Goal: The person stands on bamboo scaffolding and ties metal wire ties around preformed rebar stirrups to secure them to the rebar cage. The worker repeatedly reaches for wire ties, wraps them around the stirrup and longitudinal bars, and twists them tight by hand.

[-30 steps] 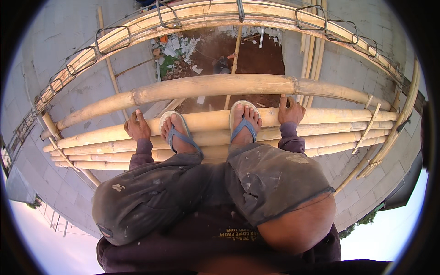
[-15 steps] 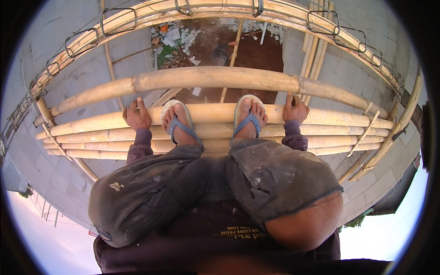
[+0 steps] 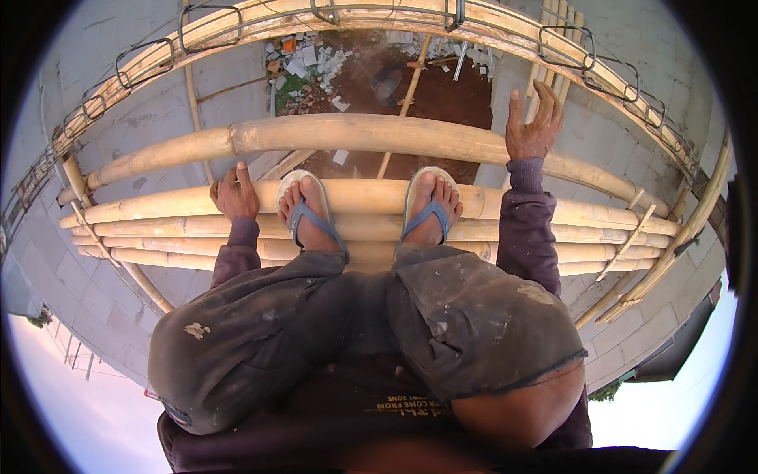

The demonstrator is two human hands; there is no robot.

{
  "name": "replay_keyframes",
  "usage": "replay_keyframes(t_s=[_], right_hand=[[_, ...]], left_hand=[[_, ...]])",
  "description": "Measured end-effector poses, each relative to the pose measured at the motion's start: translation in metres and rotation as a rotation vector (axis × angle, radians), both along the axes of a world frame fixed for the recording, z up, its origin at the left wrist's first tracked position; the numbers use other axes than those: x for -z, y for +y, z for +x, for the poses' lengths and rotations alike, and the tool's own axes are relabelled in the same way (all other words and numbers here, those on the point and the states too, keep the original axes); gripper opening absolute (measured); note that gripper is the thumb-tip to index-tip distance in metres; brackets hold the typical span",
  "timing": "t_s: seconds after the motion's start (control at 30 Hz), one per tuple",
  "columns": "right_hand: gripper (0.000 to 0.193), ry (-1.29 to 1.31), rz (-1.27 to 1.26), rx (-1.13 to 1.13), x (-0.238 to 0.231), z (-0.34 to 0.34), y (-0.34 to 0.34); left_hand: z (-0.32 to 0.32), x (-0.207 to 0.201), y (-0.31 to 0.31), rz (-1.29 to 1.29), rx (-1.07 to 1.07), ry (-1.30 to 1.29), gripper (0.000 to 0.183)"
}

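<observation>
My left hand (image 3: 235, 194) is curled over the foremost bamboo pole (image 3: 489, 201) of a row, left of my feet. My right hand (image 3: 535, 126) is lifted off that row, palm up in the air, fingers apart and holding nothing. It appears in front of a thicker bamboo pole (image 3: 355, 134) running crosswise beyond my feet. I squat with both feet, in blue-strapped sandals (image 3: 314, 223), on the row of poles.
Farther out runs a long beam (image 3: 276, 17) with bent metal rings (image 3: 209, 28) around it. Grey block walls (image 3: 150, 110) stand around. Far below lie brown soil (image 3: 450, 99) and broken rubble (image 3: 316, 63). More bamboo poles (image 3: 562, 47) lean at the far right.
My right hand has let go of the foremost bamboo pole and risen forward and to the right, its fingers opening. The left hand keeps its grip.
</observation>
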State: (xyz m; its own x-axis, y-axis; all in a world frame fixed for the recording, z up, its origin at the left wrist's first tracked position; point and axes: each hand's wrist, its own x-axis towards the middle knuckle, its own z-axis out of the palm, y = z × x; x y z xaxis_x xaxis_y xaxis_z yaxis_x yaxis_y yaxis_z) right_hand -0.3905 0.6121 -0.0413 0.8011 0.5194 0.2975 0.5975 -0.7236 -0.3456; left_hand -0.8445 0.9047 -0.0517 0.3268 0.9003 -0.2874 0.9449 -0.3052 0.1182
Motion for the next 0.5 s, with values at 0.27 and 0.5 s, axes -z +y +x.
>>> replay_keyframes(t_s=[0.27, 0.5], right_hand=[[0.057, 0.142, -0.445, -0.545, 0.002, 0.105, 0.095], [0.037, 0.272, -0.555, -0.480, -0.014, 0.109, 0.111]], left_hand=[[0.001, 0.000, 0.000, 0.014, 0.008, 0.003, 0.054], [0.003, -0.001, -0.001, 0.001, -0.006, -0.005, 0.055]])
